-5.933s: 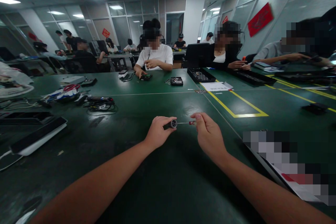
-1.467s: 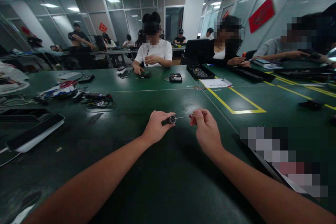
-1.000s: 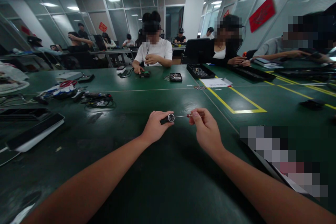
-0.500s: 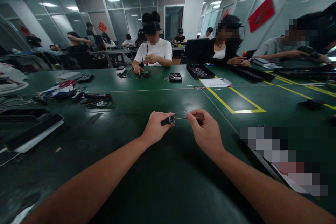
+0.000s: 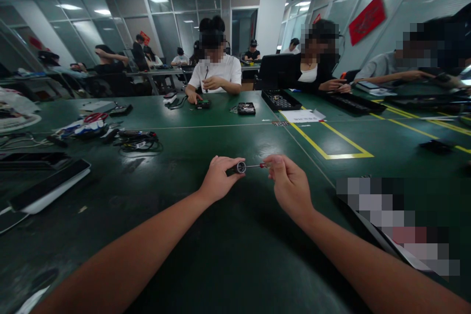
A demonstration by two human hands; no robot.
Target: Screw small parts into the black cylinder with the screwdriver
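Observation:
My left hand is closed round a small dark cylindrical part with a silvery ring at its open end, which faces me. From the right, a screwdriver points at this part, its thin shaft level and its tip at the ring's side. The screwdriver's handle, clear with a red collar, sits in the fingers of my right hand. Most of the handle is hidden by those fingers. Whether the tip sits in a screw is too small to make out. Both hands are held over the green table.
To the left lie coiled black cables, red-handled scissors and a black-and-white device. Black trays and a paper sheet lie across the table, near yellow tape. A co-worker in white sits opposite.
My right hand's fingers have shifted on the screwdriver handle, with the thumb now higher, and its red collar shows. My left hand and the cylindrical part have stayed in place.

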